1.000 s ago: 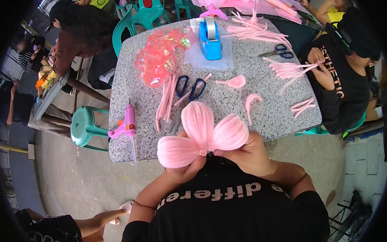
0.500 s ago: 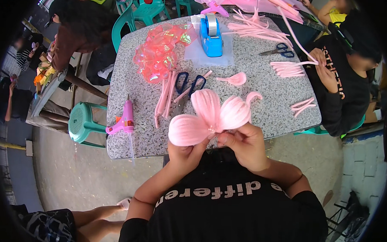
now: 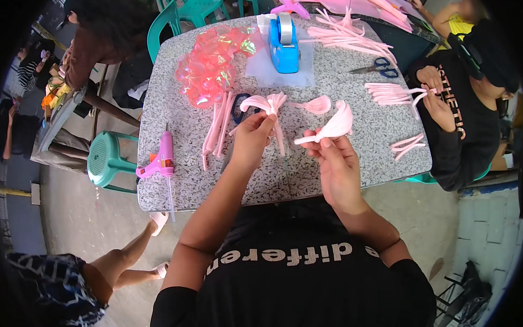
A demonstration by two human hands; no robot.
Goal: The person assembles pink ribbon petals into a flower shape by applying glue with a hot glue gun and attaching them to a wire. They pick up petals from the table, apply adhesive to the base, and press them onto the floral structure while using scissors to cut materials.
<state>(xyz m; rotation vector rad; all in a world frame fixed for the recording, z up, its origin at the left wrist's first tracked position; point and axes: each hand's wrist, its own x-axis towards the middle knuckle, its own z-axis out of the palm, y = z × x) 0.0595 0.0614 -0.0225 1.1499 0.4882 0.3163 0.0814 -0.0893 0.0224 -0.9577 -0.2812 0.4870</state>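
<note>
Left hand pinches pink bundle, seemingly; right hand pinches petal.

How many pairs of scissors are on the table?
2. One pair lies just beyond the left hand, partly hidden; the other pair lies toward the right of the table. Others may be hidden.

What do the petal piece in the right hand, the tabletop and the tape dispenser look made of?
Petal piece in the right hand: probably chenille stems, matte; fuzzy strands.
Tabletop: stone or stone-look, grey speckled; polish unclear.
Tape dispenser: likely moulded plastic; smooth, uniform blue body.
</note>
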